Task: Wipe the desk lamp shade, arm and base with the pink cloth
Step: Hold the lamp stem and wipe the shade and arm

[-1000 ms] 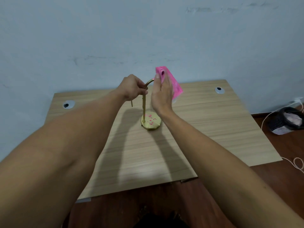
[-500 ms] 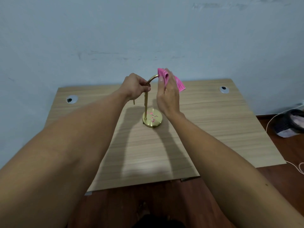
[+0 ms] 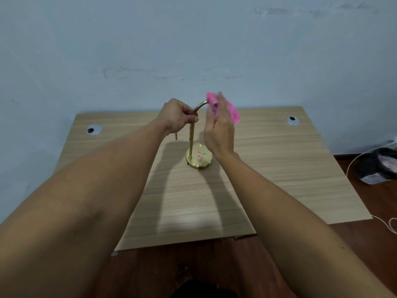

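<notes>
A brass desk lamp stands mid-table: round base, upright stem and a curved arm at the top. My left hand is closed around the top of the stem where the curve starts. My right hand holds the pink cloth against the far end of the curved arm. The shade is hidden behind my right hand and the cloth. Pink reflections show on the base.
The lamp stands on a light wooden table set against a pale blue wall. Two round cable grommets sit near the back corners. A dark basket and a white cable lie on the floor to the right.
My right hand with the pink cloth has shifted slightly along the curved top of the lamp arm. My left hand keeps its grip on the stem. The view has drifted a little.
</notes>
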